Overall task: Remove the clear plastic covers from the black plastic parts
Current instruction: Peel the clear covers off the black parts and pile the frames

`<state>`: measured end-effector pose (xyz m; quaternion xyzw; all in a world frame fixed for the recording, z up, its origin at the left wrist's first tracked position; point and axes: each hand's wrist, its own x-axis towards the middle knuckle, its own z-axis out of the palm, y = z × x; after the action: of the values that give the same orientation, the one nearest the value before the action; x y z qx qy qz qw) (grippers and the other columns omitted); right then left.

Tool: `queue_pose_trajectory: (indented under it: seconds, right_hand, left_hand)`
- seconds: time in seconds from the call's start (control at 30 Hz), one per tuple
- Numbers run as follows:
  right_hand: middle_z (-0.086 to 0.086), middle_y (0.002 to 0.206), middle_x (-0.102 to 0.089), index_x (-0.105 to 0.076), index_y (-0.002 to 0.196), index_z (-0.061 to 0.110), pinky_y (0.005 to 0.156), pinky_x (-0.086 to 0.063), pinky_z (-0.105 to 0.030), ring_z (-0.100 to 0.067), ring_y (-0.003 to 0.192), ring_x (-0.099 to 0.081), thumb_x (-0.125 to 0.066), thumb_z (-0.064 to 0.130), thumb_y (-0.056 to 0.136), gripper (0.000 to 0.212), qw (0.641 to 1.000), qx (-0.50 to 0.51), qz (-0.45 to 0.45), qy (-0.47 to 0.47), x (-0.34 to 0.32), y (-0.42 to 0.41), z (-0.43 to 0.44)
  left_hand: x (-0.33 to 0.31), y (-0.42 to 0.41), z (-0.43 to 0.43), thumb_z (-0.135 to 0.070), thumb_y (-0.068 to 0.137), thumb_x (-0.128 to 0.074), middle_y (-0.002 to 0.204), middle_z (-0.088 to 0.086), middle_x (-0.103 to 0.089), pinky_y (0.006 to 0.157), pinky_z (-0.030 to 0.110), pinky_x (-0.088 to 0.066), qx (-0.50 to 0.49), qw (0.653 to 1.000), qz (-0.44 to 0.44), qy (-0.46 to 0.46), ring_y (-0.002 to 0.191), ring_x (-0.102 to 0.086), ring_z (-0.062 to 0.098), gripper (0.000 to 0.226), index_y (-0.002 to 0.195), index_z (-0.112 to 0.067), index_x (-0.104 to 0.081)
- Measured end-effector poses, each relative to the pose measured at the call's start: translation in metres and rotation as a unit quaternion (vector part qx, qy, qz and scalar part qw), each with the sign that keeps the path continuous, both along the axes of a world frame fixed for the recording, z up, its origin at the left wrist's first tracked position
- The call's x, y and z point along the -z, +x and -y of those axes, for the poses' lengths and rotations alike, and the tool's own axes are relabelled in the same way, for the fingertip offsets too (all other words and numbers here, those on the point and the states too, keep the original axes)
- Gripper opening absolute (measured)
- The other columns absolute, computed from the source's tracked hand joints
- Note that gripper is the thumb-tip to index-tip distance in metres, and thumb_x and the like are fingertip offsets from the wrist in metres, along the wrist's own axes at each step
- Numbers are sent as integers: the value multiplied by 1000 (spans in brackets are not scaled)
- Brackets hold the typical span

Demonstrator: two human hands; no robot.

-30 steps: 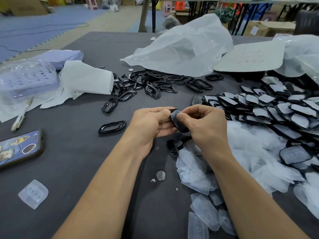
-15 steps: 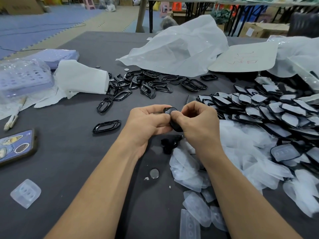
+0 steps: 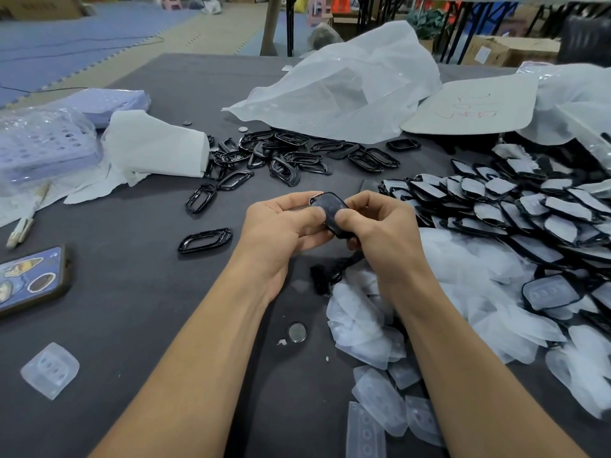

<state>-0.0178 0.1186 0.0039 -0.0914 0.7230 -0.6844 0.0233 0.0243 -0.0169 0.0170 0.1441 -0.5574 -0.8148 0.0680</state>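
A black plastic part with a clear cover on its face is held above the middle of the dark table. My left hand grips its left side with the thumb on the face. My right hand pinches its right side, thumb pressing the cover. Many covered black parts lie stacked at the right. Bare black frames are scattered behind the hands. Removed clear covers are heaped under my right forearm.
A phone lies at the left edge, a lone clear cover at the near left, a coin cell between my forearms. White paper, a lilac basket and plastic bags sit farther back.
The part has turned in my hands so its covered face points more toward me, and both thumbs now press on that face. The hands stay at the same spot.
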Motion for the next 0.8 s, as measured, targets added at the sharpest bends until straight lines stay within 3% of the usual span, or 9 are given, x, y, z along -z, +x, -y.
queue_pose_trajectory:
  seconds: [0.13,0.27,0.57,0.8]
  right_hand:
    - [-1,63,-69,-72,65,22,57,-47,-32,-12,58,-58,-71,21,70,6,1000,9,-8,10,0,1,1]
    - [1,62,-69,-73,69,19,60,-48,-33,-10,60,-60,-73,21,71,4,999,9,-20,35,2,1,1]
    - [1,61,-69,-74,71,20,60,-47,-33,-11,58,-60,-73,22,72,3,999,-2,-20,48,3,2,1]
    - [-2,64,-72,-77,78,17,56,-46,-25,-11,54,-58,-74,4,82,13,1000,-8,-6,15,1,1,-1]
  left_hand:
    - [1,1,1,8,91,-68,83,10,-80,62,23,-60,-13,999,0,-35,70,-76,16,17,99,-5,-75]
    - [3,0,1,0,89,-74,77,6,-78,61,22,-58,-36,995,15,-92,62,-69,12,13,88,-12,-79]
    - [3,-1,5,3,87,-74,65,6,-75,55,21,-57,-57,992,34,-108,52,-66,10,17,79,-12,-77]
    - [2,-3,1,3,88,-74,64,7,-75,51,20,-55,-109,989,23,-93,51,-70,13,18,79,-12,-76]
